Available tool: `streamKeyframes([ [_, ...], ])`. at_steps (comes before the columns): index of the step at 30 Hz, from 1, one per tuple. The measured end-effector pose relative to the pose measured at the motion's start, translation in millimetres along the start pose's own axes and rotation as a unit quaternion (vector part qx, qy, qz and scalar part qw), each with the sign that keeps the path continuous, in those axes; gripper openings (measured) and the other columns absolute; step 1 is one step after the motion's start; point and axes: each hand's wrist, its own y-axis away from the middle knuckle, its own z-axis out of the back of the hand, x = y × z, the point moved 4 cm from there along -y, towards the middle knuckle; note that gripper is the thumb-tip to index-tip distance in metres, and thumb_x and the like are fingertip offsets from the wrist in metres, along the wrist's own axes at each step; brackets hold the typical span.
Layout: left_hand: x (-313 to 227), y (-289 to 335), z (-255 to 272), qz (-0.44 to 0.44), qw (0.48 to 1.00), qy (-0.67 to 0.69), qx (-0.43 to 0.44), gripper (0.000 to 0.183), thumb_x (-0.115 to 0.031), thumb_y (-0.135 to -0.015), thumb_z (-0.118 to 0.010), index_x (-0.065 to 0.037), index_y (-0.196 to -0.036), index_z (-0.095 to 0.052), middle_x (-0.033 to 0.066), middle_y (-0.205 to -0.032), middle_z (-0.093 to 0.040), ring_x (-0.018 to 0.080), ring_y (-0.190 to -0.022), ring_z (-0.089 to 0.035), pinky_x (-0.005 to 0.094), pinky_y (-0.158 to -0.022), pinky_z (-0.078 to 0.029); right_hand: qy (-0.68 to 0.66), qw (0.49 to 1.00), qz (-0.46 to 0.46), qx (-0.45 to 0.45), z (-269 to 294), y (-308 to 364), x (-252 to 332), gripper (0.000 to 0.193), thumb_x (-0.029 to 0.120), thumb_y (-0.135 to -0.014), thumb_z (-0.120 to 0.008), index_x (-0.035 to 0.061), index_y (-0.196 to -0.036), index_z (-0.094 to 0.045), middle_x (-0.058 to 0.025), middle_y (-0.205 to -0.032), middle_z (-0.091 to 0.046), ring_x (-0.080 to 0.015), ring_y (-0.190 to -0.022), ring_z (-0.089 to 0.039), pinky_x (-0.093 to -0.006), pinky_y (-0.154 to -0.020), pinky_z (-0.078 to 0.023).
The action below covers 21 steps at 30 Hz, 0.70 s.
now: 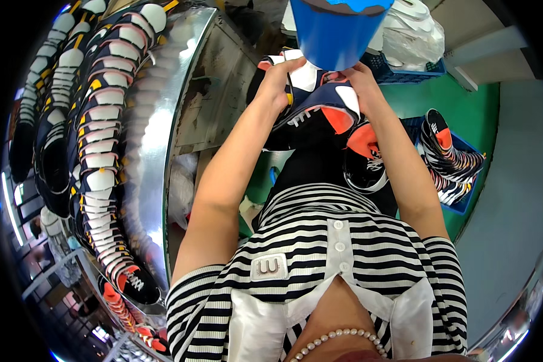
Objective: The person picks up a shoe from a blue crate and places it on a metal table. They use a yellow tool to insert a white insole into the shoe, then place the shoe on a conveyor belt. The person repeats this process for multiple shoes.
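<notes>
Navy shoe uppers with white heel patches, orange lining and white laces are bunched between my hands, above my lap. My left hand [276, 85] is closed on the left side of a shoe upper [311, 104], thumb along its white part. Closed on its right side is my right hand [362, 85], beside the white patch; its fingertips are partly hidden. The uppers overlap, so I cannot tell how many I hold. A blue tapered bucket-like container [338, 36] hides part of the far side. Another shoe upper [365, 160], orange inside with a white rim, rests by my right thigh.
Long nested rows of shoe uppers [99, 145] lie on a shiny metal table [181, 90] at the left. To the right, a blue crate [458, 205] on the green floor holds more uppers. White flat pieces in plastic [413, 36] fill another blue crate [398, 75] at the far right.
</notes>
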Motion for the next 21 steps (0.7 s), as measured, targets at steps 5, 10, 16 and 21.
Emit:
streamKeyframes([
  [5, -14.2, -3.3, 39.9, -0.131, 0.988, 0.048, -0.069, 0.025, -0.015, -0.084, -0.062, 0.0, -0.103, -0.06, 0.0128, -0.101, -0.066, 0.0258, -0.089, -0.065, 0.0373, -0.079, -0.05, 0.025, 0.996, 0.006, -0.084, 52.1, -4.5, -30.2, 0.034, 0.032, -0.089, -0.062, 0.0012, -0.103, -0.064, -0.0044, -0.09, -0.062, -0.0138, -0.083, -0.058, -0.0299, -0.073, -0.048],
  [10, 2.6, 124.9, 36.6, -0.44, 0.793, -0.406, -0.11, 0.033, -0.019, -0.083, -0.064, 0.001, -0.109, -0.058, 0.0124, -0.094, -0.066, 0.0246, -0.088, -0.063, 0.0329, -0.078, -0.047, -0.214, 0.96, -0.061, -0.17, 129.3, 1.1, -68.6, 0.044, 0.039, -0.09, -0.058, -0.0031, -0.103, -0.059, -0.0153, -0.099, -0.058, -0.0288, -0.092, -0.061, -0.0433, -0.08, -0.052],
  [16, 70.2, 83.3, 24.8, -0.265, 0.897, -0.354, 0.016, 0.038, -0.021, -0.071, -0.075, 0.0, -0.1, -0.061, 0.0122, -0.088, -0.067, 0.0239, -0.081, -0.065, 0.034, -0.074, -0.05, -0.05, 0.991, 0.004, -0.123, 1.1, 28.2, -55.5, 0.036, 0.039, -0.094, -0.052, 0.0039, -0.088, -0.059, -0.0074, -0.087, -0.057, -0.0182, -0.081, -0.052, -0.0333, -0.073, -0.044],
  [21, 47.1, 56.8, 25.8, -0.368, 0.886, -0.282, -0.01, 0.038, -0.016, -0.069, -0.076, 0.002, -0.099, -0.061, 0.0119, -0.091, -0.066, 0.0214, -0.084, -0.065, 0.0319, -0.074, -0.049, -0.049, 0.998, 0.006, -0.029, -6.4, 36.2, -29.4, 0.027, 0.033, -0.095, -0.05, 0.0061, -0.098, -0.053, 0.0003, -0.08, -0.053, -0.008, -0.073, -0.05, -0.0262, -0.062, -0.039],
])
